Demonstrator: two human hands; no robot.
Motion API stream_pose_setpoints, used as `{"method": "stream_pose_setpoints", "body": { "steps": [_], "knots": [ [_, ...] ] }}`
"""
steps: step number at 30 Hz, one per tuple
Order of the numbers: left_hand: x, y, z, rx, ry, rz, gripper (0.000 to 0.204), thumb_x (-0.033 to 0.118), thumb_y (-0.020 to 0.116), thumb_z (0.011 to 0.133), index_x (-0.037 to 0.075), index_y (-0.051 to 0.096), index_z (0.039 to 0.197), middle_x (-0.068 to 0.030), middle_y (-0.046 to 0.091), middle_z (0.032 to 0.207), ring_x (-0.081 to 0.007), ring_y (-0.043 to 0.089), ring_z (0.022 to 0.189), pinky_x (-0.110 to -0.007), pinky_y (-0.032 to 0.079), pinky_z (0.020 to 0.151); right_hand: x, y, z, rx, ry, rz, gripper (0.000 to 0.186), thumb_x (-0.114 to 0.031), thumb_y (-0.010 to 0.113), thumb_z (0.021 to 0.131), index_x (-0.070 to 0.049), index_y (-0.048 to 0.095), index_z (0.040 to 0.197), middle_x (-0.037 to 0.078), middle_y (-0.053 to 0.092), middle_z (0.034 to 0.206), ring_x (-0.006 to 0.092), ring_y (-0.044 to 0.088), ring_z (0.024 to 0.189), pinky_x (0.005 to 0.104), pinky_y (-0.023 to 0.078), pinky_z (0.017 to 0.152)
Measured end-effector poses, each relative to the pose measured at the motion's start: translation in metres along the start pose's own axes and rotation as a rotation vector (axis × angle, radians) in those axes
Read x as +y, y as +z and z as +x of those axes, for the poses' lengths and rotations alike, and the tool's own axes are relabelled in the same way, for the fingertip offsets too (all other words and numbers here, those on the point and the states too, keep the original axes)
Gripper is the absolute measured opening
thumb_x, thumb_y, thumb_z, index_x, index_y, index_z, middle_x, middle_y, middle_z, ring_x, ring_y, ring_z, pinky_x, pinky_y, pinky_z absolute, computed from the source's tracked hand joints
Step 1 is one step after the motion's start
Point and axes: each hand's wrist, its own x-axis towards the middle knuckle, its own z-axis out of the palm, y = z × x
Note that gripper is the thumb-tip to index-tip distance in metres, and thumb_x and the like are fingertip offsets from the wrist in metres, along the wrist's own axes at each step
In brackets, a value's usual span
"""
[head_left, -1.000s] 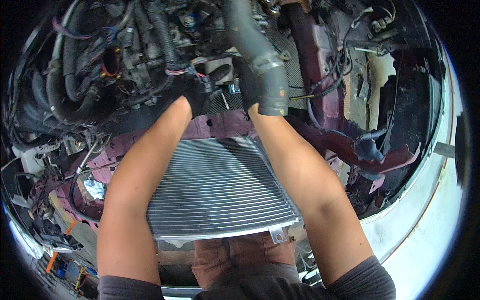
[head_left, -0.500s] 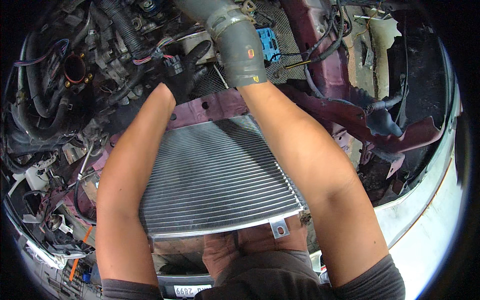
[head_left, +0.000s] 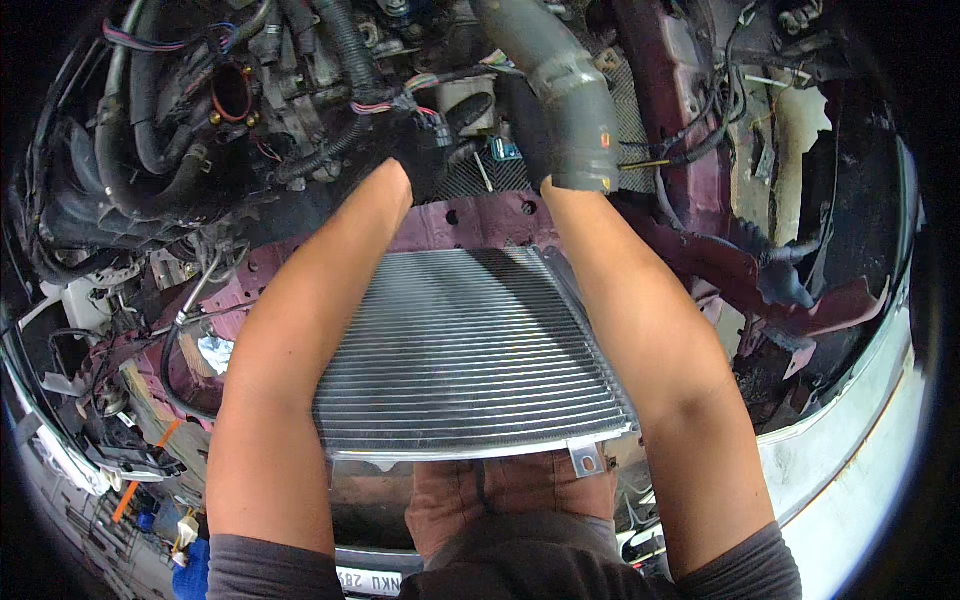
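Both my forearms reach over a silver finned condenser or radiator (head_left: pixel 470 360) into a car's engine bay, and both hands wear black gloves. My left hand (head_left: pixel 430 150) is beside a grey wiring connector (head_left: pixel 435 128) with coloured wires. Its dark fingers look stretched apart, and I see nothing held in them. My right hand (head_left: pixel 530 125) reaches down beneath a thick black hose (head_left: pixel 565 90), which covers part of it. Its fingers are hidden, so its grip does not show. Between the hands, low down, part of a blue object (head_left: pixel 507 150) shows next to a thin pale rod (head_left: pixel 484 172).
A maroon crossmember (head_left: pixel 480 222) runs behind the finned panel, with a maroon frame rail (head_left: pixel 675 120) on the right. Engine hoses and a copper-coloured round opening (head_left: pixel 232 93) are at the left. A white body panel (head_left: pixel 840 490) lies at the right rim.
The whole scene has shifted rightward in view. My right glove now shows left of the hose, where it was hidden. The blue object is now mostly covered. My left hand stays near the connector.
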Motion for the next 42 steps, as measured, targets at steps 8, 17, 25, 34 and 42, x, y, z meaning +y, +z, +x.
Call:
{"method": "stream_pose_setpoints", "body": {
  "steps": [8,17,25,34,42],
  "knots": [
    [-0.001,0.007,0.002,-0.035,-0.012,0.0,0.048,0.033,0.062,0.101,0.015,0.056,0.145,-0.0128,0.06,0.142,-0.0312,0.058,0.129,-0.044,0.049,0.106,0.024,0.02,0.004,0.13,0.108,-0.062,0.029,-0.026,0.078,0.084,-0.007,0.077,0.106,0.018,0.074,0.109,0.0321,0.069,0.099,0.0409,0.054,0.085],
    [0.001,0.002,0.004,0.01,-0.028,0.03,0.049,0.035,0.062,0.1,0.015,0.056,0.145,-0.0139,0.06,0.141,-0.0326,0.058,0.129,-0.045,0.049,0.105,0.04,0.018,0.012,0.198,0.094,-0.016,0.032,-0.033,0.074,0.084,-0.005,0.077,0.098,0.021,0.074,0.099,0.04,0.071,0.093,0.0469,0.056,0.082],
    [-0.005,0.003,0.005,0.024,-0.044,0.068,0.05,0.036,0.063,0.1,0.014,0.056,0.144,-0.015,0.06,0.141,-0.0338,0.058,0.128,-0.046,0.048,0.105,0.034,0.016,0.01,0.189,0.131,-0.02,0.036,-0.038,0.071,0.085,-0.004,0.077,0.093,0.024,0.073,0.093,0.0441,0.07,0.09,0.0499,0.056,0.081],
    [-0.007,-0.001,0.001,0.031,-0.045,0.097,0.051,0.038,0.063,0.099,0.014,0.057,0.144,-0.0162,0.061,0.14,-0.0351,0.058,0.128,-0.047,0.048,0.105,0.021,0.008,0.002,0.138,0.193,-0.091,0.04,-0.042,0.071,0.084,-0.003,0.078,0.09,0.026,0.073,0.092,0.0445,0.071,0.088,0.0511,0.057,0.08],
    [-0.005,0.006,0.003,0.001,-0.045,0.118,0.053,0.039,0.064,0.098,0.014,0.057,0.144,-0.0172,0.061,0.14,-0.0363,0.058,0.128,-0.048,0.048,0.105,0.113,0.046,0.033,0.271,-0.174,-0.282,0.037,-0.042,0.072,0.084,-0.007,0.079,0.095,0.024,0.074,0.096,0.0427,0.072,0.09,0.0501,0.058,0.08]
  ]
}}
